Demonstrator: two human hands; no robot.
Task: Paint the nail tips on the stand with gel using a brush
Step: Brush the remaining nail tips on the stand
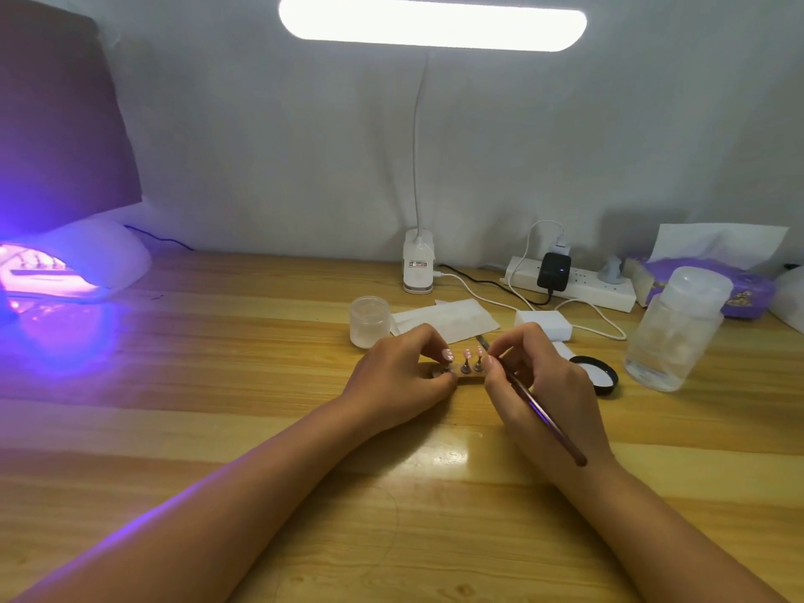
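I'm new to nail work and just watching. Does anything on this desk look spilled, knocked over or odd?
Nothing looks spilled or toppled. The only loose piece is a black lid lying off its jar, just right of the right hand holding the brush. The small jar behind the left hand stands open and upright.

From the stand (463, 371), jar (370, 320) at eleven o'clock, lid (602, 376) at three, bottle (676, 328) beyond it, curing lamp (74, 267) at ten

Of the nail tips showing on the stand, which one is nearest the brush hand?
The rightmost nail tip, right beside the right hand that grips the brush; the other two sit further left, toward the left hand.
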